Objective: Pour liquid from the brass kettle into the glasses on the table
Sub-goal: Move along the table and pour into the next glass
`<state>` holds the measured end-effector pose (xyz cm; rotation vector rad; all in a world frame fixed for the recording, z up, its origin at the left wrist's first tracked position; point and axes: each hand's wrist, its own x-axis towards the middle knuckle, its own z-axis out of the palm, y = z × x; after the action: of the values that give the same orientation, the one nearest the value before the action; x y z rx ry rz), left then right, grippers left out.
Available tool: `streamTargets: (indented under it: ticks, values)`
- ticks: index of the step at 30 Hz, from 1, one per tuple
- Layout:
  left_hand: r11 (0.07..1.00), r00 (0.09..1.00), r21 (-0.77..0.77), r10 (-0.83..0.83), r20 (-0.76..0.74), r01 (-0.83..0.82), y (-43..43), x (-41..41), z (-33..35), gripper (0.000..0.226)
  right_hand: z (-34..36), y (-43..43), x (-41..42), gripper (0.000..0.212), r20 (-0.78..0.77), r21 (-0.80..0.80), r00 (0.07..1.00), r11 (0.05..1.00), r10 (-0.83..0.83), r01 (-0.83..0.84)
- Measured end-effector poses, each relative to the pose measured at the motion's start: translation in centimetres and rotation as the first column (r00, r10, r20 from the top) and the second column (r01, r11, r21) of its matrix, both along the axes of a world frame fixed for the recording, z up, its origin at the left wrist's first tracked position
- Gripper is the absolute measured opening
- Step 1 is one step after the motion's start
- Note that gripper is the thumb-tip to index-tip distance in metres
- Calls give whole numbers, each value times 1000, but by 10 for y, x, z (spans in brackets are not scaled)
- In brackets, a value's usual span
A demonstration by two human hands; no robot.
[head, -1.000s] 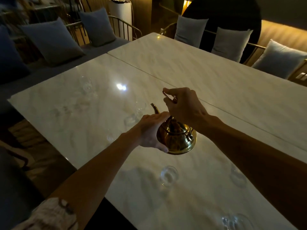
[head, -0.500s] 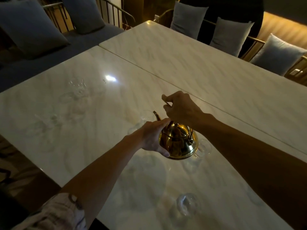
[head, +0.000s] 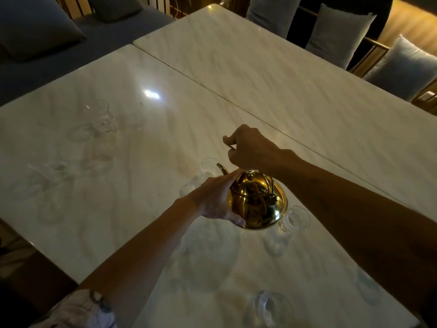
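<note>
A shiny brass kettle point(head: 259, 202) hangs above the white marble table point(head: 132, 162), its thin spout pointing left and away. My right hand point(head: 250, 149) grips the kettle's wire handle from above. My left hand point(head: 216, 197) lies flat against the kettle's left side, fingers straight up to the lid. A clear glass point(head: 207, 168) stands just beyond the spout tip. Another glass point(head: 296, 218) stands right of the kettle's base. A third glass point(head: 272, 306) stands near the table's front edge. Whether liquid runs from the spout I cannot tell.
More clear glasses point(head: 99, 119) stand at the far left of the table. A second marble table point(head: 295, 74) adjoins at the back right. Grey cushions point(head: 338, 31) on railed seats line the far sides. The table's left edge drops to a dark floor.
The view has shifted closer and further over the table. The kettle and both hands sit lower, with the spout now at the glass ahead. Both hands keep their places on the kettle.
</note>
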<state>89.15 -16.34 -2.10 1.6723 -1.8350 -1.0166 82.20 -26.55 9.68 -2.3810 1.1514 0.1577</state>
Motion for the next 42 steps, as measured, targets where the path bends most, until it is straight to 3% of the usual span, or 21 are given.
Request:
streamTargets:
  ticks: [27, 42]
  values:
    - [1000, 993, -19, 8, -120, -10, 1, -1, 0, 113, -8, -13, 15, 30, -50, 47, 994, 995, 94, -92]
    - [1000, 994, 0, 26, -108, -27, 0, 1, -3, 115, -12, -17, 23, 33, -98, 68, 991, 994, 93, -86]
